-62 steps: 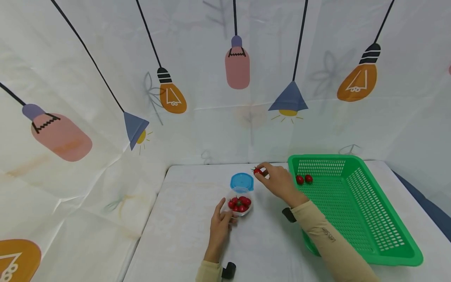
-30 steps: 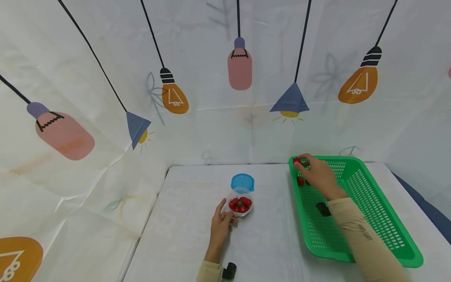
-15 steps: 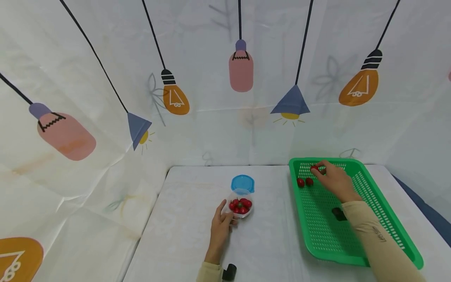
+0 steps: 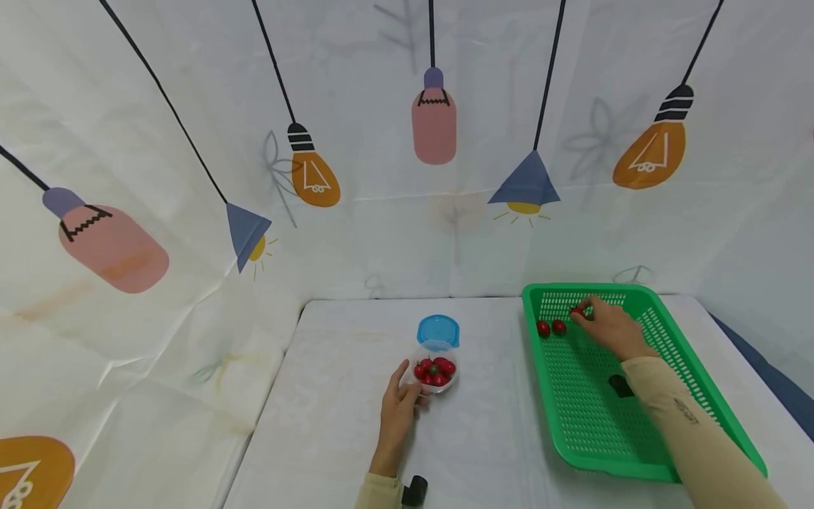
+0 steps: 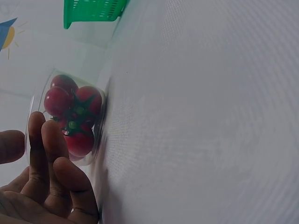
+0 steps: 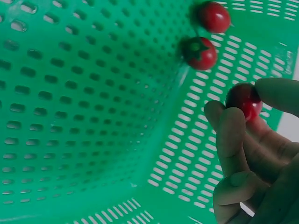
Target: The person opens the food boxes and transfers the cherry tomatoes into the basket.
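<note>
My right hand pinches a cherry tomato between thumb and fingertips, inside the green basket near its back wall. Two more cherry tomatoes, one with a green calyx and another, lie on the basket floor to the left of that hand. On the table, a small clear plastic box holds several cherry tomatoes, some with green stems. Its blue lid is hinged back behind it. My left hand rests at the box's near left side, fingers loosely bent and touching it.
A white cloth covers the table. The basket takes up its right side, and a printed white wall sheet hangs behind the table's back edge. A dark blue strip shows beyond the right edge.
My right hand has carried the cherry tomato from beside the blue lid, rightward over the basket's rim and down inside it. My left hand and the clear box have stayed in place.
</note>
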Demonstrator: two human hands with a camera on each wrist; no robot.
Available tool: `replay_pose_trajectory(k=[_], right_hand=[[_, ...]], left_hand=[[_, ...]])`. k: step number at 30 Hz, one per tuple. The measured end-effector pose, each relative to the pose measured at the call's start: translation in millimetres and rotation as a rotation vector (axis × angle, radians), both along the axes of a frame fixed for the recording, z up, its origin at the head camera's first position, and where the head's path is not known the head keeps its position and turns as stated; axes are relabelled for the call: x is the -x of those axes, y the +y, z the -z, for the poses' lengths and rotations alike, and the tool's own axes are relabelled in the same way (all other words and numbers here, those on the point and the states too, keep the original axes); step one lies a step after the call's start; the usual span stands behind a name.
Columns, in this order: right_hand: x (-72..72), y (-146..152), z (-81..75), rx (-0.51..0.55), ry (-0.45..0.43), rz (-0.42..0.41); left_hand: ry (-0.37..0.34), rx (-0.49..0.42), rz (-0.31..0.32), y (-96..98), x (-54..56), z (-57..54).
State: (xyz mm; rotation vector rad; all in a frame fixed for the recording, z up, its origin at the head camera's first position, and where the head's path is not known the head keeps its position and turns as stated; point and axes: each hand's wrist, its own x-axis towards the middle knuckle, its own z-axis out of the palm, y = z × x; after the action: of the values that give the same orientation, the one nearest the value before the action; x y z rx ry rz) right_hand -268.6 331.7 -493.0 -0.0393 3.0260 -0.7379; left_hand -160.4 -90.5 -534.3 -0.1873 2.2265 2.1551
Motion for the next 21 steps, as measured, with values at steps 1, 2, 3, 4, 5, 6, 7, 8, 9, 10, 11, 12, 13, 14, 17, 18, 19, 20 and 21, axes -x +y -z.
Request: replay_pose_trajectory(k=[1,2,3,4,5,6,7,8,9,10,11,12,13,14,17,18,19,20,21], right_hand=[[1.1,0.2,0.7,0.001,-0.01,-0.002],[2.4,0.5,1.6,0.002,-0.017,-0.003],[3.6,0.9,2.7,0.001,-0.026,-0.004],[4.8,1.2,4.0,0.001,-0.038,-0.003],[5.8,1.7,5.3,0.0,-0.048,-0.003],[6.4,2.2,6.6,-0.005,-0.058,-0.001],[7.0,2.8,8.3,-0.013,-0.064,0.0],[7.4,3.3,9.8,-0.02,-0.072,0.004],[7.7,4.1,11.5,-0.028,-0.078,0.006],[7.6,4.2,12.5,-0.031,-0.082,0.009],[7.4,4.3,13.6,-0.031,-0.083,0.01],[7.2,4.3,14.8,-0.033,-0.084,0.012],[7.1,4.5,16.0,-0.036,-0.086,0.013],[7.1,4.5,17.0,-0.039,-0.09,0.015],[7.4,5.0,20.4,-0.063,-0.092,0.018],[7.7,5.3,21.5,-0.075,-0.091,0.019],[8.2,5.7,22.7,-0.084,-0.089,0.019],[8.6,6.1,23.3,-0.089,-0.085,0.014],[8.9,6.1,24.0,-0.093,-0.08,0.013]], left_hand=[[0.005,0.001,0.0,-0.1,0.3,0.2],[0.008,0.002,0.001,-0.4,0.7,0.3],[0.011,0.004,0.001,-0.6,1.0,0.4],[0.012,0.006,0.001,-0.7,1.4,0.7],[0.013,0.008,0.002,-0.8,1.7,1.1],[0.013,0.011,0.0,-0.8,2.1,1.5],[0.012,0.01,0.0,-0.7,2.3,2.1],[0.012,0.009,0.0,-0.5,2.5,2.7],[0.012,0.008,0.0,-0.2,2.6,3.4],[0.013,0.007,-0.002,0.1,2.6,3.8],[0.011,0.006,-0.004,0.3,2.5,4.0],[0.01,0.004,-0.007,0.5,2.2,3.7],[0.009,0.003,-0.009,0.6,1.7,2.9],[0.011,0.004,-0.01,0.7,1.0,2.0],[0.006,0.004,-0.008,0.5,-1.2,-1.6],[0.005,0.004,-0.005,0.4,-1.6,-2.3],[0.004,0.005,-0.003,0.3,-1.6,-2.3],[0.003,0.004,0.0,0.2,-0.9,-0.8],[-0.002,0.003,0.0,0.2,0.1,1.4]])
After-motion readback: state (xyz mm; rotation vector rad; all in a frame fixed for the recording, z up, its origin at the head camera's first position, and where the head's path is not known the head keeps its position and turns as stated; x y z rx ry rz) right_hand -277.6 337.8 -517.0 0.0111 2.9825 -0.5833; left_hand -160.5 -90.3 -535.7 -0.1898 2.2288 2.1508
